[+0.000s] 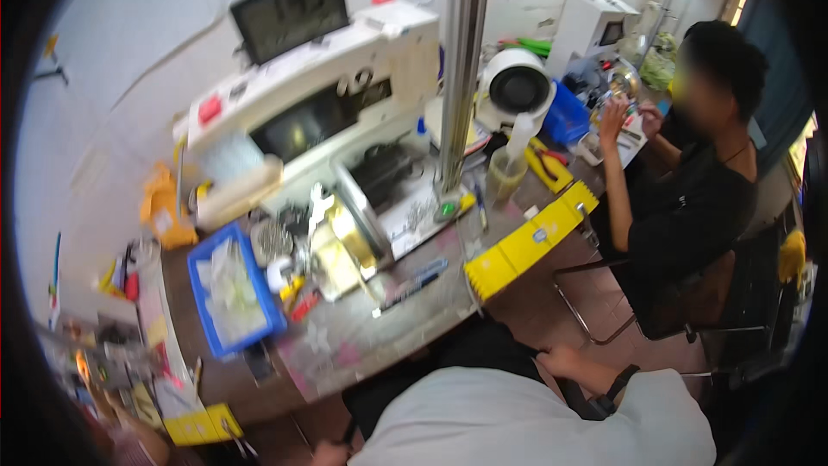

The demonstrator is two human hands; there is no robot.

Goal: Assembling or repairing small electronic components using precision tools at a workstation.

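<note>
My right hand [559, 363] hangs low beside my thigh at the right, a black strap around that forearm; its fingers are hidden or blurred. Only a small part of my left hand [331, 454] shows at the lower edge, below the workbench, and its fingers cannot be made out. Both hands are off the bench top. In front of me on the workbench [379, 341] lie a pair of pens [414, 286] and a red-handled tool [304, 305]. Behind them stands a round brass-coloured device [349, 242], brightly lit.
A blue tray [264, 292] with crumpled clear plastic sits at the left. White machine housing [405, 47] carries a digital display [291, 10]. A metal post [464, 60] rises from the bench. Yellow panels [530, 242] line its front edge. A co-worker [690, 181] sits at the right.
</note>
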